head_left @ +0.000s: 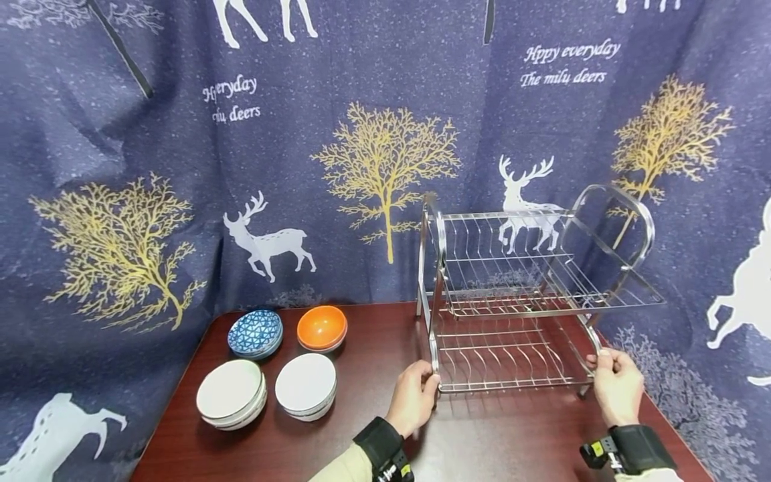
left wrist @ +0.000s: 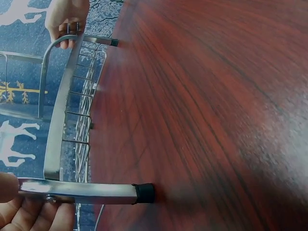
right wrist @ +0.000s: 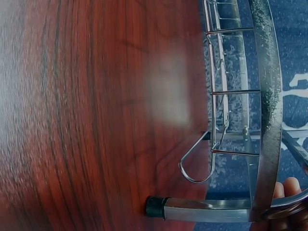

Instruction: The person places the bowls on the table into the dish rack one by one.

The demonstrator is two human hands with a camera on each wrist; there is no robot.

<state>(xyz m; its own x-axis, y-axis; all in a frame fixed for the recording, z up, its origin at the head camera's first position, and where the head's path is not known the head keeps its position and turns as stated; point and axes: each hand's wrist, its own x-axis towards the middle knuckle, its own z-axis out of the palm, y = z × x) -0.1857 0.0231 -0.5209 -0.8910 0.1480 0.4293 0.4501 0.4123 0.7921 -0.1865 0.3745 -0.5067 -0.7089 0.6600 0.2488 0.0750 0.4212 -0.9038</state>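
A two-tier steel wire dish rack stands on the right half of the dark red-brown table; both tiers hold nothing. My left hand grips its front left leg. My right hand grips its front right leg. In the left wrist view, my left hand curls round the square leg, whose black rubber foot meets the table; my right hand shows at the far end. In the right wrist view, my right hand's fingertips hold the leg above its black foot.
At the table's left are a blue patterned bowl, an orange bowl and two stacks of white bowls. A dark blue deer-print curtain closes off the back and sides. The rack's right side is near the table's right edge.
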